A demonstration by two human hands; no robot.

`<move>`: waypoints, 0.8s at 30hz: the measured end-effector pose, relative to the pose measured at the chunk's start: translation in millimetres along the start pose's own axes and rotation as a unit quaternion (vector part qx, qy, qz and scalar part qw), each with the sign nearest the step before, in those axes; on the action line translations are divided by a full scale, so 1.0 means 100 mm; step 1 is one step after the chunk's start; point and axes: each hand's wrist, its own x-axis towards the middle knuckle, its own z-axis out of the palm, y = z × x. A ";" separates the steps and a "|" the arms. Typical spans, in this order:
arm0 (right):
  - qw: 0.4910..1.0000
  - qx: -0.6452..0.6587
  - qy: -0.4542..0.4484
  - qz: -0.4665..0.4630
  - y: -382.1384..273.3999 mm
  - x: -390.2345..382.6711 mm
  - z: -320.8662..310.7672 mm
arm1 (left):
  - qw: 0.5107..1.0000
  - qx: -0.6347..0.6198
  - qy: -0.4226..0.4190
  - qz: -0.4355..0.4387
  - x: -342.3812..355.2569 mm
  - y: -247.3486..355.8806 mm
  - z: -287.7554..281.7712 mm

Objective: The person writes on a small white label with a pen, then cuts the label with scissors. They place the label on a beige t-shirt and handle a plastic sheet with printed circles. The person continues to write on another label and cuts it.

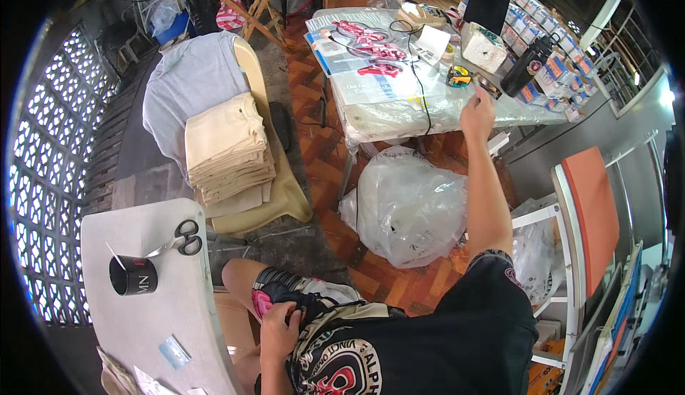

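My right hand [477, 113] reaches onto the plastic-covered table [371, 127], fingers closed on a small dark object [489, 89]. A yellow-and-black tape measure [459, 76] lies just left of it, and a black bottle [522, 70] stands to its right. My left hand [280, 331] is curled over my lap, low in the view; what it may hold is hidden. A white table [107, 238] beside it holds a black mug [133, 276] and scissors [184, 241].
A chair [292, 202] carries folded cream cloth [222, 142] and a grey garment [178, 81]. A plastic-wrapped bundle [403, 209] lies under the far table. Small boxes [553, 77] line its right side. An orange padded panel [589, 209] stands at right.
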 end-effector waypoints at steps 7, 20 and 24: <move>0.989 -0.022 -0.012 -0.143 0.14 0.19 0.40 | 0.998 0.056 0.026 -0.007 -0.12 -0.10 0.05; 0.649 0.561 -0.297 -0.420 -4.37 -3.05 -0.28 | 0.962 0.062 0.264 -0.006 -1.04 0.28 -0.56; 0.578 0.590 -0.407 -0.391 -4.89 -3.48 -0.61 | 0.908 0.081 0.400 -0.091 -1.79 0.36 -0.77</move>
